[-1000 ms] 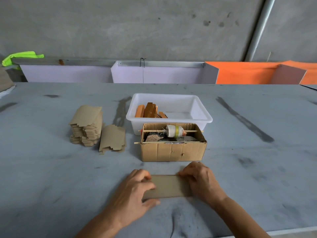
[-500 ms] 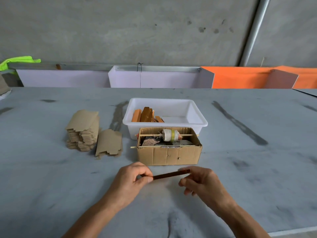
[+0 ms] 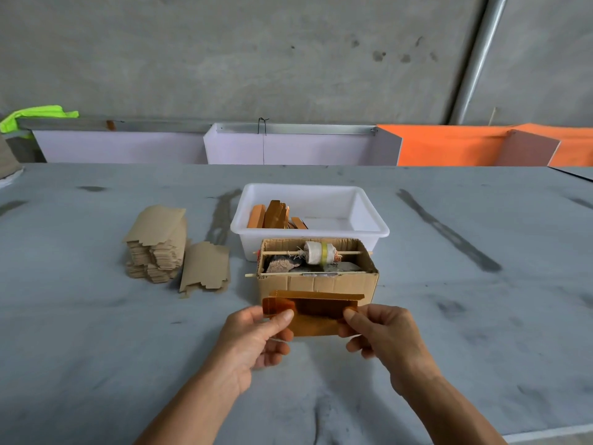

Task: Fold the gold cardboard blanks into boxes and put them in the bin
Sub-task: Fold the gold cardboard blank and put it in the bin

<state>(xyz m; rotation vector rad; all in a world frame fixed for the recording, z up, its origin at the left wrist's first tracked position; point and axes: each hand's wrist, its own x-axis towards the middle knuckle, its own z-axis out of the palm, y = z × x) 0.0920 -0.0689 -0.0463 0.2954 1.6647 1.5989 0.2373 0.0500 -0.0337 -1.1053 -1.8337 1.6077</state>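
Both hands hold one gold cardboard blank (image 3: 313, 311) above the table, its shiny gold side facing me and flaps sticking out at its top and left. My left hand (image 3: 256, 337) pinches its left end with thumb on the front. My right hand (image 3: 383, 335) pinches its right end. A stack of flat blanks (image 3: 157, 244), brown side up, stands at the left, with a few loose blanks (image 3: 205, 268) leaning beside it. The white bin (image 3: 369, 216) behind holds several folded gold boxes (image 3: 272, 215) in its left part.
A brown corrugated box (image 3: 316, 282) with a roll on a stick (image 3: 317, 252) stands directly behind the held blank, in front of the bin. White and orange panels (image 3: 449, 144) line the table's far edge. The near table edge (image 3: 545, 431) runs at the lower right.
The blank lay flat on the table under both hands, brown side up. It was lifted edge-on, then turned so its gold face shows toward me, with flaps now opened out.
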